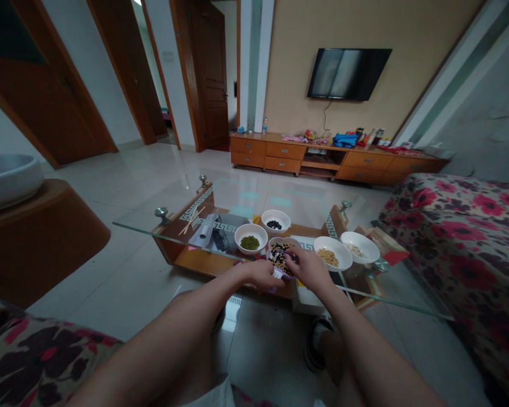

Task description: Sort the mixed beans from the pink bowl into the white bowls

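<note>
Head view caught both your hands at the near edge of the glass table (407, 306), working at a small bowl (279, 241) of mixed beans. Your left hand (263, 275) grasped that bowl low on its near side. Your right hand (309, 265) had its fingers bent down into the beans from the right; whether they pinched one, I could not tell. The small bowl sat between your hands, and I could not tell if it rested on the glass or was held up. Dark and yellowish beans lay mingled in it.

Four white bowls stood around it on the glass. Just beyond your left hand was the green-bean bowl (251, 228); farther off, behind the small bowl, stood the black-bean bowl (275, 213). To the right of it, near your right hand, was the yellow-bean bowl (343, 258), with the pale-seed bowl (369, 251) just beside that, farthest right. Sticks (192, 220) lay at the table's left, well apart from your hands. Across the room, a television (350, 73) hung above a wooden cabinet (284, 151).
</note>
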The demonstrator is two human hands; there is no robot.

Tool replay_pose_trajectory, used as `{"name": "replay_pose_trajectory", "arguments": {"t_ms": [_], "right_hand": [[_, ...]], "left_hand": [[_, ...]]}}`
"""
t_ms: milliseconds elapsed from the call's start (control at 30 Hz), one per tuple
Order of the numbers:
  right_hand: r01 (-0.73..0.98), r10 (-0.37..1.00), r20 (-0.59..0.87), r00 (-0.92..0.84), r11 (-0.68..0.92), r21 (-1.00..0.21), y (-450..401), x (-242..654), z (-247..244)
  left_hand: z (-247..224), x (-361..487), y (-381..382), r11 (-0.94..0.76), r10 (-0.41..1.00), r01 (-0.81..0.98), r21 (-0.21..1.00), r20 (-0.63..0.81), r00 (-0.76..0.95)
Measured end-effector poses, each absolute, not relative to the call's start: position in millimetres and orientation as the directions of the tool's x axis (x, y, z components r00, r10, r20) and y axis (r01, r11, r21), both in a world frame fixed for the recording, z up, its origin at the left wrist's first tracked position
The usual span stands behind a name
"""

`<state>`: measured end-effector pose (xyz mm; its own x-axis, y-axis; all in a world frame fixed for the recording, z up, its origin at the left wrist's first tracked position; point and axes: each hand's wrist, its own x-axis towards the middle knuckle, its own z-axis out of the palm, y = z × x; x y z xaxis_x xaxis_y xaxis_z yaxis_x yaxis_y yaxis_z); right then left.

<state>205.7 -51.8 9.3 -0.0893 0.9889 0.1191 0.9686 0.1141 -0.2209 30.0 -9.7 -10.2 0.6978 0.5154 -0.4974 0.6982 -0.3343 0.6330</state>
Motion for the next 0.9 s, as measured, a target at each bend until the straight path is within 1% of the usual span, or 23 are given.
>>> {"name": "replay_pose_trajectory", "arguments": {"t_ms": [300, 467, 700, 900], "right_hand": [[0.971, 0.987, 0.058, -0.152, 0.160, -0.177, -53.9, 202.8, 9.9], [0.975, 0.988, 0.030, -0.152, 0.155, -0.159, -53.5, 199.5, 9.0], [0.973, 0.985, 0.025, -0.172, 0.174, -0.153, -52.7, 199.7, 5.7], [0.973, 0.984, 0.012, -0.175, 0.175, -0.153, -52.2, 199.2, 5.4]], "left_hand": [[-18.5, 30.1, -9.0, -0.236, 0.444, 0.673, 0.701, -0.538, 0.717], [-17.2, 29.6, -9.7, -0.241, 0.444, 0.669, 0.703, -0.534, 0.720], [-18.7, 30.7, -8.0, -0.272, 0.445, 0.690, 0.671, -0.548, 0.708], [-19.6, 30.8, -8.3, -0.243, 0.444, 0.681, 0.691, -0.545, 0.712]]}}
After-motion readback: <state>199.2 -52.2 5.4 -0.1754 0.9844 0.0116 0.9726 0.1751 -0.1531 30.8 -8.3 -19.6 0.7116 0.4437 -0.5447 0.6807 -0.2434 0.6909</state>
